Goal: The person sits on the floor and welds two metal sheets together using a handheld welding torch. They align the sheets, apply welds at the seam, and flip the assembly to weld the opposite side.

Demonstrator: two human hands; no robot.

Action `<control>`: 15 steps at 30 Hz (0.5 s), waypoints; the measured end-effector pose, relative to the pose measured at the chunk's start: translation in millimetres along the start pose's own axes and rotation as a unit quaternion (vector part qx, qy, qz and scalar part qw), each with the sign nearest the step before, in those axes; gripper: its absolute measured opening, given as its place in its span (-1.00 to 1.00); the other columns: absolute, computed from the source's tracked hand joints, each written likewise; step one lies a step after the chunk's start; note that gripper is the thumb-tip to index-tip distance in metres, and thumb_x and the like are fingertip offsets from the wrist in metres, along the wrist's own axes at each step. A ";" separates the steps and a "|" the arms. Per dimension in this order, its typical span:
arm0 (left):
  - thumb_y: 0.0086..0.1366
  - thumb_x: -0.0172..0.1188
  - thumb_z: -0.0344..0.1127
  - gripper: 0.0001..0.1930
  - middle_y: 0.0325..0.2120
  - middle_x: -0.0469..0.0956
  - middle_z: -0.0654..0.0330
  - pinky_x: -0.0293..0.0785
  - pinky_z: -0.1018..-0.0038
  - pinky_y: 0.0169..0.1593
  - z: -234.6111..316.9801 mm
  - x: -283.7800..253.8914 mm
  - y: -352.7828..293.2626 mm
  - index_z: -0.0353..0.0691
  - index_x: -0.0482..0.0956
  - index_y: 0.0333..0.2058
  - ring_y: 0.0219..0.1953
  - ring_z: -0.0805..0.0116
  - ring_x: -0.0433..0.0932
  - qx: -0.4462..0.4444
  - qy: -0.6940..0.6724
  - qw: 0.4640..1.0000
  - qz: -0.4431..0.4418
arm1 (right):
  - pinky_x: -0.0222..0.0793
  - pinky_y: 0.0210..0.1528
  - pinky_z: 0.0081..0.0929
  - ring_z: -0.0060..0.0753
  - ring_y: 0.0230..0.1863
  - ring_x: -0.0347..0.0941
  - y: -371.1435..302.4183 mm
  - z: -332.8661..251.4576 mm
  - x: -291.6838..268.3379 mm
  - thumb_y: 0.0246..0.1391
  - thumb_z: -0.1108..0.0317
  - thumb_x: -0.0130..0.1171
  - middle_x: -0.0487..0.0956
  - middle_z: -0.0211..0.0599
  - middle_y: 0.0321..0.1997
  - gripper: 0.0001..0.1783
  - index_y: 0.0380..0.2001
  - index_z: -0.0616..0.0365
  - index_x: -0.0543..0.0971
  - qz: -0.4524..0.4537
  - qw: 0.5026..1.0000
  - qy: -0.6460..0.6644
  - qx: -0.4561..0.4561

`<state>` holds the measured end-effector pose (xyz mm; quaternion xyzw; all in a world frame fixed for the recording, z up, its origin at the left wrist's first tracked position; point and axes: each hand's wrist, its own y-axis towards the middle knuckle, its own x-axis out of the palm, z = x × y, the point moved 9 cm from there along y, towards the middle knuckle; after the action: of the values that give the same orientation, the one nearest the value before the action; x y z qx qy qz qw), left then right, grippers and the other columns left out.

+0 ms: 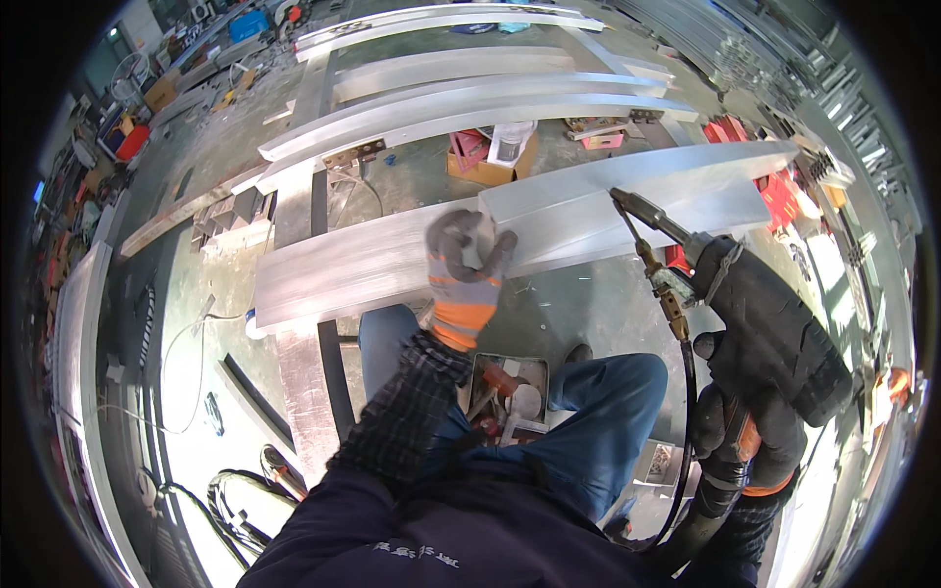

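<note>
My right hand (750, 431), in a dark glove, is wrapped round the grip of a black welding gun (774, 314) with a metal nozzle. The nozzle tip is at the upper face of a wide aluminium box profile (647, 186), and I cannot tell whether it touches. A brass fitting (668, 299) and a black hose run along the gun. My left hand (466, 260), in a grey and orange glove, is over the place where this profile meets a second aluminium profile (343, 263). Its fingers are curved, with the thumb apart, slightly blurred, and nothing shows between them.
A metal support (306, 377) carries the left profile. More aluminium profiles (470, 118) lie beyond. Below, between my knees, stands a tray (537, 367) with a hammer (502, 379). A cardboard box (495, 169) is on the floor behind the profiles; cables (230, 500) lie lower left.
</note>
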<state>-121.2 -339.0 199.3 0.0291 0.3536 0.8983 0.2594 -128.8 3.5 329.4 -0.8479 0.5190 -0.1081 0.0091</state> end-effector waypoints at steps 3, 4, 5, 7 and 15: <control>0.13 0.53 -0.47 -0.54 0.02 0.55 0.04 0.62 0.31 -0.11 -14.7 4.8 -18.3 -0.14 0.69 0.04 -0.03 0.14 0.58 0.042 0.026 0.998 0.032 | 0.44 -0.50 -0.43 -0.27 -0.51 0.56 21.7 -7.9 31.6 -0.08 -0.19 0.35 0.60 0.20 0.06 0.14 0.33 0.56 0.27 -0.020 0.999 -0.027 -0.018; 0.15 0.50 -0.50 -0.62 0.03 0.55 0.06 0.62 0.32 -0.12 -11.9 17.7 -18.8 -0.11 0.74 -0.03 -0.04 0.15 0.58 0.071 0.032 0.996 0.038 | 0.46 -0.48 -0.43 -0.27 -0.49 0.57 30.5 -4.8 26.3 -0.09 -0.17 0.35 0.60 0.19 0.08 0.13 0.34 0.52 0.28 -0.015 0.994 -0.105 -0.028; 0.13 0.47 -0.53 -0.64 0.02 0.57 0.09 0.63 0.30 -0.12 -8.3 27.3 -22.0 -0.09 0.77 -0.08 -0.05 0.15 0.58 0.102 0.032 0.993 0.043 | 0.48 -0.45 -0.44 -0.27 -0.47 0.58 37.9 -2.3 20.7 -0.10 -0.14 0.36 0.59 0.18 0.11 0.11 0.35 0.48 0.29 -0.008 0.982 -0.183 -0.036; 0.07 0.44 -0.57 -0.65 -0.02 0.61 0.16 0.63 0.29 -0.10 -2.3 16.6 -26.0 -0.10 0.79 -0.13 -0.08 0.17 0.59 0.158 0.101 0.982 0.036 | 0.49 -0.46 -0.43 -0.29 -0.48 0.58 58.4 -4.4 71.2 -0.10 -0.12 0.37 0.59 0.18 0.12 0.09 0.37 0.41 0.32 -0.049 0.996 -0.070 -0.020; 0.10 0.38 -0.59 -0.65 -0.06 0.63 0.17 0.61 0.28 -0.08 -9.5 9.9 -28.0 -0.13 0.80 -0.12 -0.04 0.17 0.58 0.193 0.100 0.975 0.041 | 0.52 -0.50 -0.37 -0.27 -0.55 0.57 84.7 27.3 99.8 -0.03 -0.04 0.36 0.62 0.21 0.04 0.01 0.34 0.48 0.32 -0.117 0.988 -0.081 0.062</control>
<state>-119.6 -322.9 172.7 0.0033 0.5425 0.8215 0.1756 -154.2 -126.2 309.2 -0.9067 0.4056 -0.0713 0.0910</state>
